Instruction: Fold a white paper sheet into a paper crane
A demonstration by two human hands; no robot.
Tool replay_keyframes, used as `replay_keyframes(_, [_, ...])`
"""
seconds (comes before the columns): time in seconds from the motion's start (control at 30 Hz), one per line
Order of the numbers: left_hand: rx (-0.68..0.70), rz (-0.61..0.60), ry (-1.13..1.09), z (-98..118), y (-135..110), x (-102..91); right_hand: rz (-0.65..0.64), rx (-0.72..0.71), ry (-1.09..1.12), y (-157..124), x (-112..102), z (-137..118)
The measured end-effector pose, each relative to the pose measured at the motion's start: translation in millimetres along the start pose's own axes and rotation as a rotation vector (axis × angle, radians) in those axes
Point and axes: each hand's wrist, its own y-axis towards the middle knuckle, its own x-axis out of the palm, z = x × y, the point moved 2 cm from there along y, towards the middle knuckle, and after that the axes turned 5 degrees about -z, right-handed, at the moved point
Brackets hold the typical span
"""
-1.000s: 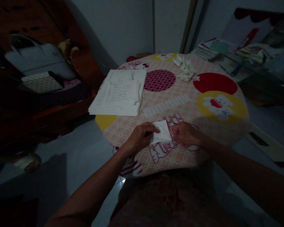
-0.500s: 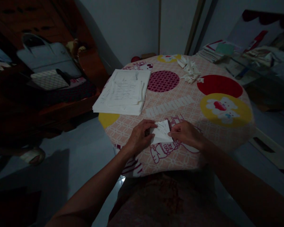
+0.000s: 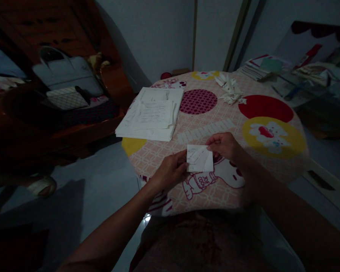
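Small white paper square (image 3: 198, 159), pinched at two spots.
Left hand (image 3: 172, 168) on left edge, right hand (image 3: 224, 146) on far-right corner; probably light, easily creased, best held edgewise.

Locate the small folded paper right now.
In the head view, the small folded paper is just right of centre, at the near side of the table, between the left hand and the right hand.
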Motion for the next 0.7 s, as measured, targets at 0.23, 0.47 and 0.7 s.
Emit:
replay_keyframes(0.23, [0.176, 0.25, 0.419, -4, -11, -5.5, -0.381, -0.021, -0.354, 42, 3, -25])
replay_keyframes(0.47, [0.478, -0.061, 0.559, -13, 6, 2.8, -0.122, -0.373, -1.011, 21, 21, -32])
replay_keyframes(0.7, [0.519, -0.081, 0.535, -18, 5, -3.5, -0.087, -0.711, -1.05, -58, 48, -2])
